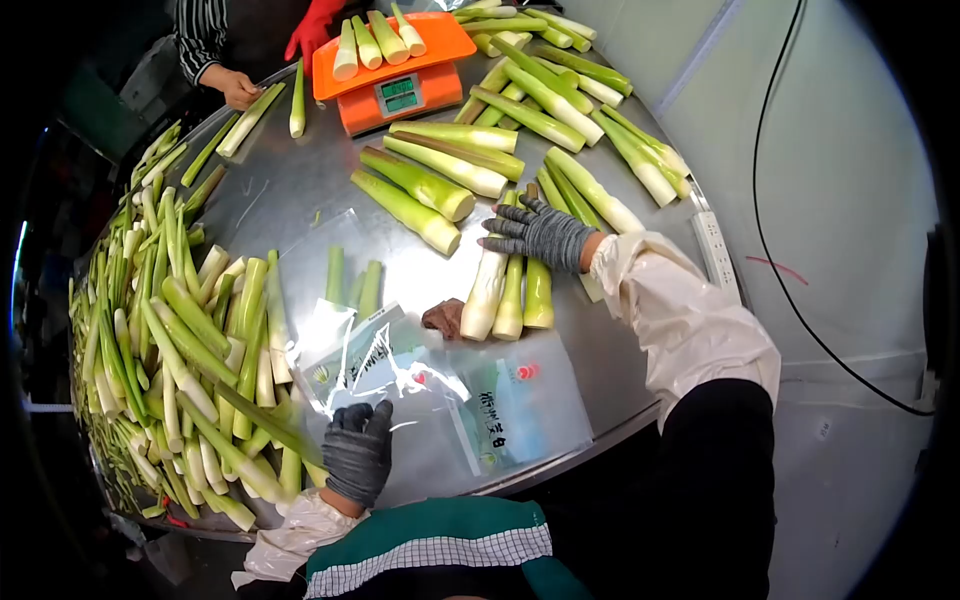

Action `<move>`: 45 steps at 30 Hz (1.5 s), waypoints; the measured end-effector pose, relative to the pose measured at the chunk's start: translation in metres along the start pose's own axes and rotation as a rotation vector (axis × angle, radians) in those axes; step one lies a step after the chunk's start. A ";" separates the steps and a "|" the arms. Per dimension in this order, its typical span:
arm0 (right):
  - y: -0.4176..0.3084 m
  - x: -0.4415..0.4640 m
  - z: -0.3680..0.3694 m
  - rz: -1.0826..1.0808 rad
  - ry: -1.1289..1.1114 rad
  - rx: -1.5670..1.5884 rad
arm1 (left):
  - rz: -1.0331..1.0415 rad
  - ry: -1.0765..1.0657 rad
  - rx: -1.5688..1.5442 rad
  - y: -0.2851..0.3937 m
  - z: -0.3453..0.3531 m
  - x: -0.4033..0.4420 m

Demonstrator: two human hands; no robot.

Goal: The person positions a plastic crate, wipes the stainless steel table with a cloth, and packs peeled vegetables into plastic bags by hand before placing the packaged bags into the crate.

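My right hand (545, 236), in a grey knit glove, lies with spread fingers across the upper part of several water bamboo shoots (509, 297). Their pale thick ends point toward me. At the near edge of a clear printed plastic bag (375, 365), my left hand (357, 458), gloved the same way, has its fingers curled together on the film. The bag is crumpled and shiny with glare; the fingertips are partly hidden. Flat beside it lies a second printed bag (515, 405). A small brown wad (443, 319) sits between the bags and the shoots.
A large heap of shoots (190, 370) covers the left side. More shoots (540, 100) lie back right. An orange scale (395, 75) carries several shoots. Across the metal table (265, 200), a co-worker's bare hand (238, 88) touches a shoot; a red glove (314, 32) is beside the scale.
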State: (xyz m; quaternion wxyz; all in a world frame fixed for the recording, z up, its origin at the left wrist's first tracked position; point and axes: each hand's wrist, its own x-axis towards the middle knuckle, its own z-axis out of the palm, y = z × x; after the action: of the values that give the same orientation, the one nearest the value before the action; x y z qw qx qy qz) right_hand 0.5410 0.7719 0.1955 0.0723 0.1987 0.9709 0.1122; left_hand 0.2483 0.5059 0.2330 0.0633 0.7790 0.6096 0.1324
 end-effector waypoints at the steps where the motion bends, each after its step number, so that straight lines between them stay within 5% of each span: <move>1: 0.003 0.004 0.002 -0.060 -0.018 0.046 | 0.005 -0.023 -0.039 -0.003 0.004 -0.003; 11: 0.028 0.024 0.003 -0.276 0.021 0.196 | -0.177 -0.028 -0.341 -0.033 0.037 -0.038; 13: 0.031 0.027 0.007 -0.290 0.026 0.218 | 0.053 0.041 -0.090 -0.039 0.035 -0.041; 18: 0.029 0.022 0.003 -0.266 -0.056 0.129 | -0.102 0.116 0.173 -0.033 0.022 -0.030; 25: 0.001 -0.046 -0.063 0.042 -0.255 -0.032 | -0.071 0.140 0.115 -0.033 0.009 -0.016; 28: -0.022 -0.092 -0.090 0.251 -0.163 -0.046 | -0.049 0.224 0.083 -0.029 0.000 -0.002; 32: -0.111 -0.148 -0.138 0.720 -0.041 0.624 | 0.051 0.317 0.033 -0.023 -0.017 0.008; 36: -0.209 -0.140 -0.151 0.721 0.041 1.157 | 0.034 0.291 -0.009 -0.007 -0.022 0.016; 45: -0.293 -0.106 -0.136 0.706 0.039 1.138 | -0.057 0.347 -0.298 0.008 -0.002 -0.015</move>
State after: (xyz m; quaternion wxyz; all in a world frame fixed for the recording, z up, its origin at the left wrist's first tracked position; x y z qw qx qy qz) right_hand 0.5038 0.4409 0.2646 -0.1024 0.5094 0.7566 -0.3969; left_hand 0.2520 0.4897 0.2353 0.0760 0.7090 0.6069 0.3511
